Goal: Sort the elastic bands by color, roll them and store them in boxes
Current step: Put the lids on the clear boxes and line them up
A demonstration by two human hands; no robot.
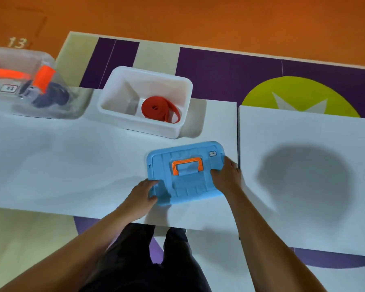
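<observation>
A blue lid (185, 173) with an orange handle lies flat on the white table near its front edge. My left hand (144, 191) grips the lid's near-left corner, thumb on top. My right hand (227, 174) holds its right edge, fingers curled over the top. Behind it stands an open white box (118, 114) with a rolled red elastic band (158, 109) inside, its tail loose. At the far left is a clear closed box (40, 98) with an orange latch; a dark rolled band (55, 98) shows through its wall.
Two white tables (72, 157) meet at a seam (238, 133) just right of the lid. The floor beyond is orange with purple and beige mats and a yellow-green circle (299, 95). My legs stand at the table's front edge.
</observation>
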